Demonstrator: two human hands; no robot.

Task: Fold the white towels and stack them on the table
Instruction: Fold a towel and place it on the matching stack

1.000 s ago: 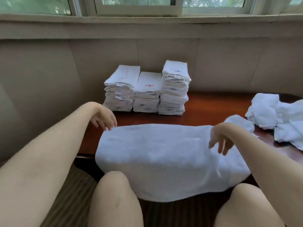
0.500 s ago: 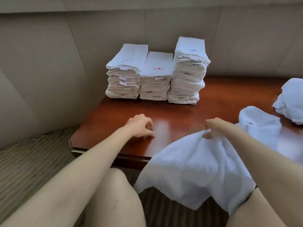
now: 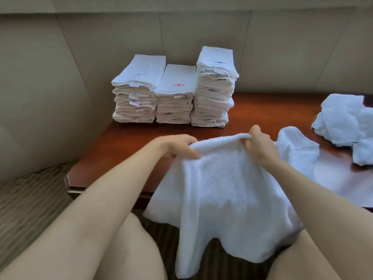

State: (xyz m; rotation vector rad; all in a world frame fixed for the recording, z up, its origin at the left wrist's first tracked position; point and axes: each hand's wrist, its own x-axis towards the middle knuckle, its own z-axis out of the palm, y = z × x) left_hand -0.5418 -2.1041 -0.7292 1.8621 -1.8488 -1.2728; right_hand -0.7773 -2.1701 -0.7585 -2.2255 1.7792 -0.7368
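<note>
White terry cloth fills the lower centre of the frame: a single unfolded towel (image 3: pixel 226 199) held up by a person seated at a desk, seen from a camera on their head. The left hand (image 3: pixel 177 147) grips the towel's top edge at its left corner, fingers (image 3: pixel 189 153) curled over the cloth. The right hand (image 3: pixel 260 145) pinches the same edge further right, fingers closed on a bunched fold. Between the two hands the edge sags a little. The rest of the towel hangs down past the front edge of the desk and drapes between the person's bare knees at the bottom of the frame.

The desk (image 3: pixel 125 154) is glossy reddish-brown wood and crosses the middle of the frame. At its back, upper centre, three stacks of folded white towels stand side by side, touching, against a beige panelled wall (image 3: pixel 60 77). The left stack (image 3: pixel 137 93) shows small labels along its folds. The middle stack (image 3: pixel 175 98) is the lowest and has a red mark on its top towel. The right stack (image 3: pixel 215 87) is the tallest and has a blue mark on top.

Just beside the right hand, another loose white towel (image 3: pixel 296 148) lies on the desk. At the far right edge of the frame sits a crumpled heap of unfolded white towels (image 3: pixel 343 120). Striped carpet (image 3: pixel 26 199) shows at lower left.
</note>
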